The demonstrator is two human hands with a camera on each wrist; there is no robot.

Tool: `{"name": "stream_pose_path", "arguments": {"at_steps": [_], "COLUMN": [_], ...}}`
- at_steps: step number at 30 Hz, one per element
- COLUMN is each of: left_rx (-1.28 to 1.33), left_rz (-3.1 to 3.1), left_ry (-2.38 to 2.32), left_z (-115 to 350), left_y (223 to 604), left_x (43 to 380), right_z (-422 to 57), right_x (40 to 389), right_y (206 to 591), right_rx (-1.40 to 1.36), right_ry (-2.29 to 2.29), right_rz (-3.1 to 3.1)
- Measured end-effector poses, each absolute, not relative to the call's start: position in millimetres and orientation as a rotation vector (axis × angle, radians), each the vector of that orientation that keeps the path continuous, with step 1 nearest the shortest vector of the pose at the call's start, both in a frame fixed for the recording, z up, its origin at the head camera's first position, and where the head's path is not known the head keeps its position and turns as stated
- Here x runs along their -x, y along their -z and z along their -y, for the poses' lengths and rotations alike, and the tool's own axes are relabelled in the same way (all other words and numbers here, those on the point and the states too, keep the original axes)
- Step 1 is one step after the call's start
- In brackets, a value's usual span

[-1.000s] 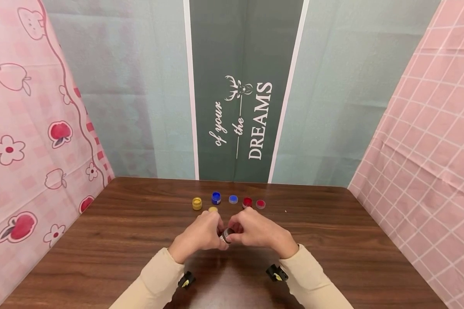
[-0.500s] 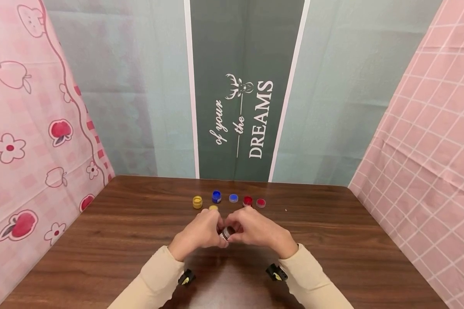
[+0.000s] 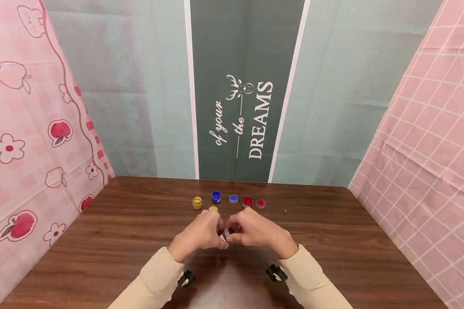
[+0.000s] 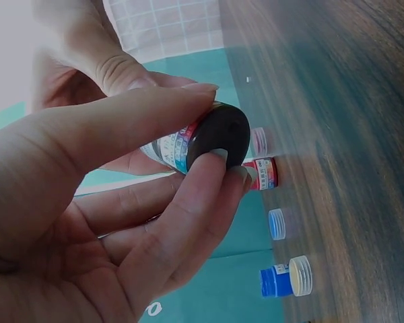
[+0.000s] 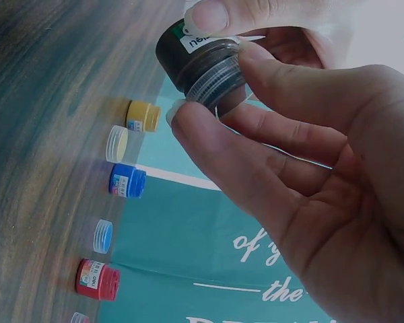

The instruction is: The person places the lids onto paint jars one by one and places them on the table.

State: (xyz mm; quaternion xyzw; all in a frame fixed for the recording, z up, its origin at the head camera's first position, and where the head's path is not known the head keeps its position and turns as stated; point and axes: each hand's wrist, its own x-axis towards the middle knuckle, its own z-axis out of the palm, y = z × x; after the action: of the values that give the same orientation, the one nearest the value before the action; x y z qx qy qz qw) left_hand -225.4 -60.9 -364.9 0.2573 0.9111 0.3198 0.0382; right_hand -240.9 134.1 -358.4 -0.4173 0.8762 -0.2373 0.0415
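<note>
My left hand (image 3: pixel 203 229) grips a small dark paint jar (image 4: pixel 222 138) by its labelled body, thumb on one side and fingertips at its dark base. Opposite it, my right hand (image 3: pixel 257 229) pinches the clear ridged lid (image 5: pixel 215 84), which sits on the jar's mouth. In the head view the jar is tilted between both hands and partly covered by fingers. Just beyond them stand an open yellow paint jar (image 3: pixel 197 203), a blue one (image 3: pixel 216 197) and a red one (image 3: pixel 247 201), the red partly behind my right hand.
A blue-stained lid (image 3: pixel 233 198) and a red-stained lid (image 3: pixel 261 204) lie among the jars. My left hand partly hides a yellow-stained lid (image 3: pixel 213 208). Everything rests on a brown wooden table (image 3: pixel 332 257), with fabric hangings along its back and sides.
My right fingers shift slightly around the lid, and the jar's tilt changes a little between the hands. On the table, the jars and lids stay in place.
</note>
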Motion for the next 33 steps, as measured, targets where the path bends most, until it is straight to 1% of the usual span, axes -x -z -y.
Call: {"name": "stream_pose_path", "arguments": {"at_steps": [12, 18, 28, 33], "left_rx": [-0.748, -0.708, -0.696, -0.7], "left_rz": [-2.8, -2.822, -2.841, -2.846], "left_ry": [-0.962, -0.955, -0.946, -0.954], "left_z": [61.0, 61.1, 62.0, 61.9], "left_y": [365.7, 365.2, 364.0, 364.3], "left_x": [225.8, 225.3, 225.5, 226.0], "right_z": [-131.8, -136.8, -137.7, -136.0], "right_x": [242.2, 243.6, 244.2, 244.5], "right_y": [362.9, 357.5, 355.9, 359.0], "right_rx": [1.18, 1.179, 1.306, 1.311], "right_ry": [0.713, 0.72, 0.835, 0.876], "right_rz": [-2.71, -2.752, -2.675, -2.644]}}
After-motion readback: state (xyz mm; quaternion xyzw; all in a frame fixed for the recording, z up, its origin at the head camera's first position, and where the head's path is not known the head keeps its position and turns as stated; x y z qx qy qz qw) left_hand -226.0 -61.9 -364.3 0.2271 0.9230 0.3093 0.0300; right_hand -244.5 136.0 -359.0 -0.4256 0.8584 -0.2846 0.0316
